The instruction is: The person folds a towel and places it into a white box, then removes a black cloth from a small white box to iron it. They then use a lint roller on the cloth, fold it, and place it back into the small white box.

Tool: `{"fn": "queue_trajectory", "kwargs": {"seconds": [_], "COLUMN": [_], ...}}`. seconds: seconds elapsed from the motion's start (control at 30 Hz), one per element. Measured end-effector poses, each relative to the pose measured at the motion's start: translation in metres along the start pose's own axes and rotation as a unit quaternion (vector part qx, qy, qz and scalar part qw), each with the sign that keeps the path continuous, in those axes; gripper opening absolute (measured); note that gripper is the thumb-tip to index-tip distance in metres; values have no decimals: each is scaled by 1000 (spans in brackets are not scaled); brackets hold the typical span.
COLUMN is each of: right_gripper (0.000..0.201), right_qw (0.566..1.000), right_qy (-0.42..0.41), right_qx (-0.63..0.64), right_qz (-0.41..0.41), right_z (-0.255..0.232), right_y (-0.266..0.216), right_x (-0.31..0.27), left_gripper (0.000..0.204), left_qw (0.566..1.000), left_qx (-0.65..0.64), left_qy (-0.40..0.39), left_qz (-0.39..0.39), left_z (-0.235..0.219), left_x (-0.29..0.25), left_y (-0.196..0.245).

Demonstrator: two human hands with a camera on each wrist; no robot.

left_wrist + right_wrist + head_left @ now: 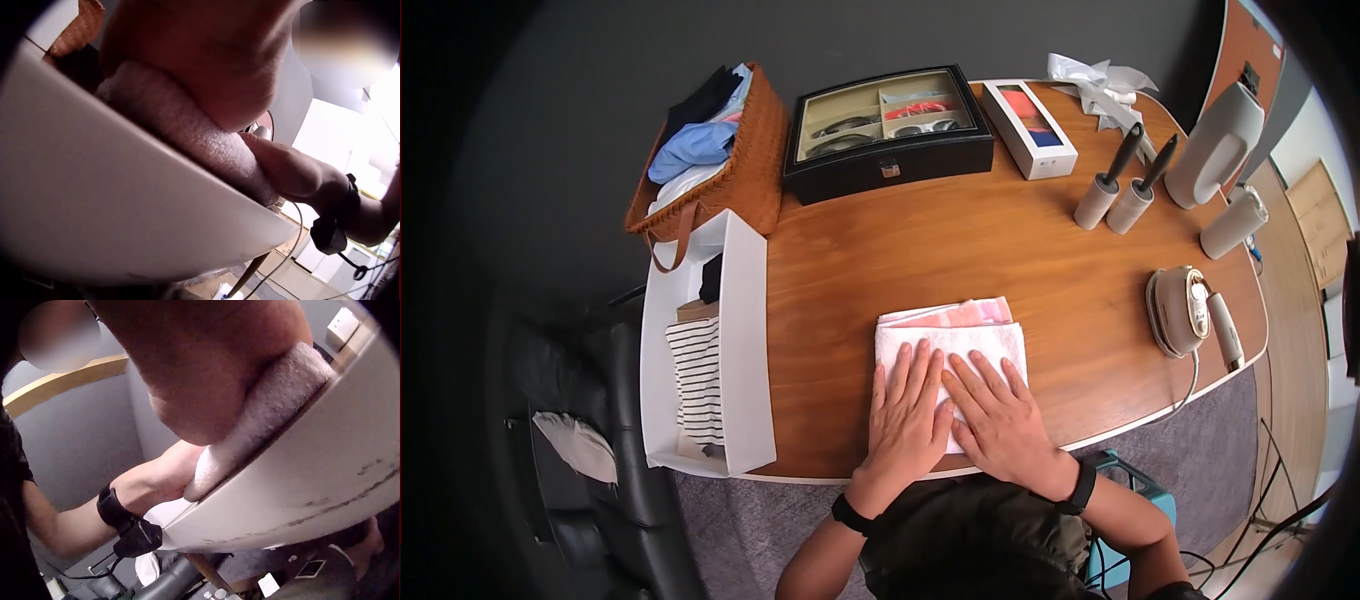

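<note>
Head view: a folded white towel (952,337) is laid on the wooden table (830,265), close to the edge nearest the person. It is covered in part by the left hand (907,412) on its left half and the right hand (1002,420) on its right half. Both are laid flat, fingers stretched out and pointing away from the body, with nothing gripped. Neither hand is nearer, since both touch the cloth; only its far strip lies beyond the fingertips, where a pink striped layer (945,316) is seen past the white fold. The bundle's sides look nearly equal, so no long axis can be told. A white box (750,345) is placed well to the left, an iron (1178,312) well to the right.

Left wrist view: the towel's thick near side is shown at the table edge, the heel of the left hand pressed on top; its fingers are hidden.

Right wrist view: the same near side is seen under the heel of the right hand, whose fingers cannot be made out here.
</note>
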State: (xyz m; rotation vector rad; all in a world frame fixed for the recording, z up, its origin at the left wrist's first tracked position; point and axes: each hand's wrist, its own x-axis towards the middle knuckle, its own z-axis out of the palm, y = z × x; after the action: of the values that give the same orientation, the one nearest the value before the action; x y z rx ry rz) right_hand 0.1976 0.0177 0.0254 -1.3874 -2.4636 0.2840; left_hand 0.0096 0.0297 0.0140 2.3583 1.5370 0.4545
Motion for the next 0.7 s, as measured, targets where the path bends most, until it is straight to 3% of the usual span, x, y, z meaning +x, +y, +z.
{"fn": "queue_trajectory", "kwargs": {"seconds": [0.27, 0.37, 0.47, 0.53, 0.6, 0.67, 0.7], "right_gripper": [60, 59, 62, 64, 65, 66, 66], "right_qw": [1000, 997, 997, 995, 996, 996, 998], "right_qy": [-2, 72, 61, 78, 83, 73, 52], "right_qx": [-17, 9, -31, -29, -23, -42, -31], "right_qz": [-15, -13, -35, -51, -19, -18, -31], "right_z": [-19, -21, 22, 21, 2, 2, 9], "right_y": [-6, -9, 15, 18, 8, 8, 12], "right_x": [18, 42, 47, 48, 44, 39, 36], "left_gripper": [64, 61, 60, 59, 60, 62, 62], "left_qw": [999, 992, 967, 961, 870, 849, 818], "left_qx": [-42, -87, -195, -212, -451, -487, -535], "left_qy": [13, 90, 153, 168, 149, 139, 125], "left_qz": [24, -19, -55, -56, -132, -149, -172], "left_z": [4, 3, 5, 2, -1, -7, -8], "left_x": [0, 5, -3, -17, -31, -44, -50], "left_y": [-9, -13, -19, -23, -27, -25, -23]}}
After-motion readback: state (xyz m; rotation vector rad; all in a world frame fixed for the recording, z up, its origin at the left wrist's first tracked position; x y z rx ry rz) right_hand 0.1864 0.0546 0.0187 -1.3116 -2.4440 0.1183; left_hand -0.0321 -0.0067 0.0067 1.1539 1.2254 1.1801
